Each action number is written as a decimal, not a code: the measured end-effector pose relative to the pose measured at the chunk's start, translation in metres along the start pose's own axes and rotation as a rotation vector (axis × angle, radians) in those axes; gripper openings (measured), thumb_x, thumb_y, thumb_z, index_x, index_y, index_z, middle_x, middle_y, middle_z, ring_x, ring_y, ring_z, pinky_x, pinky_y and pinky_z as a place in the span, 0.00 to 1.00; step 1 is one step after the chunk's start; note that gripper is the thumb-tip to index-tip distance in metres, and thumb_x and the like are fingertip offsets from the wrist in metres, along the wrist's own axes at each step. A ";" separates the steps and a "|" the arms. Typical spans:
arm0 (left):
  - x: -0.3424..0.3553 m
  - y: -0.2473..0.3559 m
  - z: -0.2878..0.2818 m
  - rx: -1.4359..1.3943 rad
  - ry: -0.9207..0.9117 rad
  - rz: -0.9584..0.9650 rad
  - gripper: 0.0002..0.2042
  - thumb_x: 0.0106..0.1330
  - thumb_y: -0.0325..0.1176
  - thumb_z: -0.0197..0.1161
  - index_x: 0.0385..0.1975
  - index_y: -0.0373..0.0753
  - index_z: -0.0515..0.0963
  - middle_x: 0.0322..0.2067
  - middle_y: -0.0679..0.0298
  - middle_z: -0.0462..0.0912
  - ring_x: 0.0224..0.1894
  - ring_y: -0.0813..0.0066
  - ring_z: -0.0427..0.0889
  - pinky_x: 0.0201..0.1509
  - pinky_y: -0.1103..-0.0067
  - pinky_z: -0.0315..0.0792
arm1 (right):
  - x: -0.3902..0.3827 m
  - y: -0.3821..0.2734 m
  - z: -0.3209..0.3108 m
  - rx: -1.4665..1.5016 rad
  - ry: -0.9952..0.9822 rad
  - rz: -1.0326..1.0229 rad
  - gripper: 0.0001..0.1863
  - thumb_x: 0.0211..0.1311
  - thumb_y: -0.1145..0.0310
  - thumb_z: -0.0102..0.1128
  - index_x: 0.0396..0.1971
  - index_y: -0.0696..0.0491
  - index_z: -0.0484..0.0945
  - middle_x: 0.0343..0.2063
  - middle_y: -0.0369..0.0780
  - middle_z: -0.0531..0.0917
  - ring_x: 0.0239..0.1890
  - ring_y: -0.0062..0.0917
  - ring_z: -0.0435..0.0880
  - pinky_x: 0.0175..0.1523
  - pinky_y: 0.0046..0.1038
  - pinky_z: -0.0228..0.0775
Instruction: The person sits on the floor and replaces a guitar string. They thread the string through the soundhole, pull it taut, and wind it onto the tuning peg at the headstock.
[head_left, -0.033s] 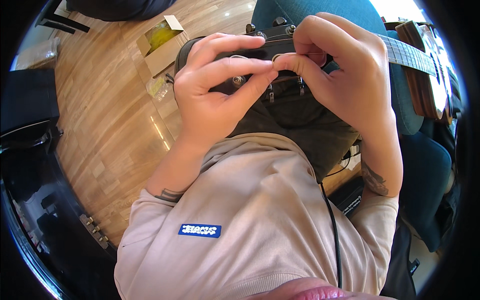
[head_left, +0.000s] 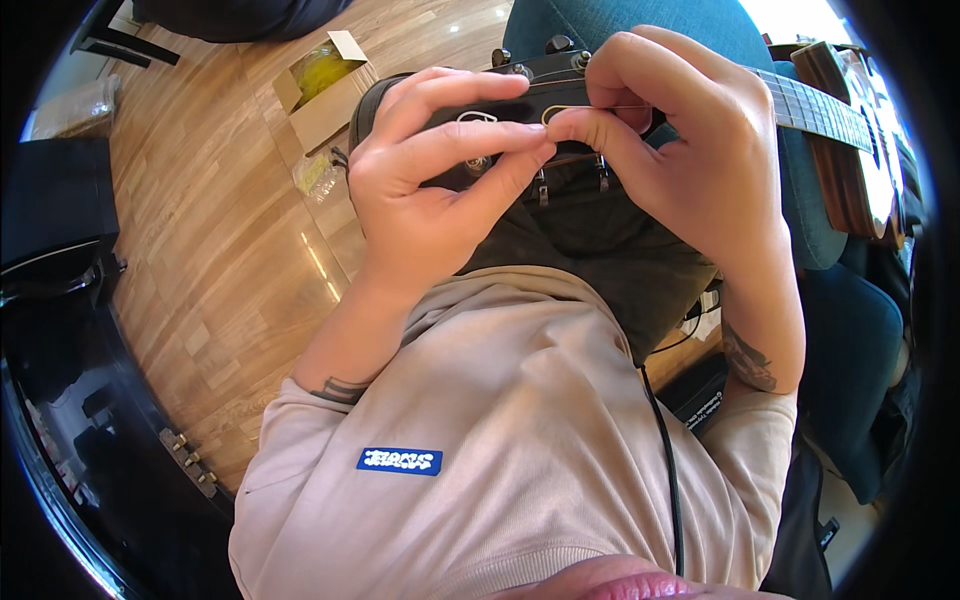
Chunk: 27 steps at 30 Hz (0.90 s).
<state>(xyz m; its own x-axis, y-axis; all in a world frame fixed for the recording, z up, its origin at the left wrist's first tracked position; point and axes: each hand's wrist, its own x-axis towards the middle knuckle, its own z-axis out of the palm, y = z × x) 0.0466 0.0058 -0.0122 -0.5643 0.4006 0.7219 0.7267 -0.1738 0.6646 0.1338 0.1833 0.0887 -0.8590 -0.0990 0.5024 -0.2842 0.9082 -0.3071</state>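
A guitar with a dark headstock (head_left: 505, 108) lies across my lap, its fretted neck (head_left: 820, 112) running off to the right. Tuning pegs (head_left: 560, 43) stick out along both edges of the headstock. Above it, my left hand (head_left: 425, 185) pinches a thin guitar string (head_left: 549, 115) between thumb and forefinger, the other fingers stretched out. My right hand (head_left: 690, 145) closes on the same string right beside, fingertips nearly touching the left ones. A small golden bend of string rises between the hands. Behind the left forefinger shows a pale loop (head_left: 477, 116), perhaps more string.
An open cardboard box (head_left: 335, 105) with something yellow-green inside sits on the wooden floor, clear plastic wrapping (head_left: 320, 177) next to it. Shiny black furniture (head_left: 90, 400) stands at the left. Teal seating (head_left: 850, 350) is at the right. A black cable (head_left: 662, 440) hangs down my shirt.
The string's bend between my fingertips has opened into a wider loop. More of the pale loop shows behind my left forefinger. Both hands have barely moved.
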 end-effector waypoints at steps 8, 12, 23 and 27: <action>0.002 -0.001 0.001 0.036 -0.030 0.049 0.10 0.52 0.19 0.76 0.34 0.35 0.89 0.41 0.59 0.88 0.46 0.64 0.83 0.57 0.69 0.75 | -0.002 -0.002 -0.005 0.013 -0.033 -0.007 0.12 0.49 0.77 0.78 0.30 0.57 0.81 0.26 0.37 0.79 0.26 0.25 0.79 0.33 0.25 0.73; 0.006 0.000 0.002 0.044 -0.061 0.035 0.09 0.53 0.19 0.75 0.33 0.35 0.88 0.38 0.62 0.87 0.45 0.65 0.82 0.53 0.72 0.75 | -0.007 0.004 -0.007 -0.009 0.004 -0.065 0.09 0.51 0.81 0.74 0.33 0.57 0.84 0.30 0.39 0.82 0.29 0.28 0.83 0.35 0.25 0.75; 0.007 0.003 0.001 0.043 -0.083 -0.023 0.10 0.54 0.21 0.74 0.37 0.36 0.87 0.39 0.62 0.87 0.46 0.68 0.82 0.56 0.73 0.73 | -0.019 0.000 0.006 -0.009 0.159 -0.051 0.11 0.47 0.85 0.72 0.33 0.58 0.86 0.25 0.37 0.73 0.28 0.26 0.73 0.33 0.25 0.66; 0.011 0.008 -0.003 -0.007 -0.105 -0.116 0.11 0.60 0.25 0.75 0.42 0.37 0.87 0.41 0.62 0.88 0.49 0.68 0.81 0.59 0.73 0.71 | -0.018 0.002 0.008 0.002 0.170 -0.072 0.12 0.45 0.86 0.72 0.33 0.58 0.87 0.24 0.37 0.72 0.28 0.26 0.72 0.33 0.25 0.64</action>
<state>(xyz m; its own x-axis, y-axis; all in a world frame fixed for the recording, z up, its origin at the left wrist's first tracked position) 0.0452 0.0066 0.0020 -0.6001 0.5106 0.6158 0.6558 -0.1268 0.7442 0.1449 0.1838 0.0724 -0.7516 -0.0937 0.6529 -0.3436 0.9006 -0.2663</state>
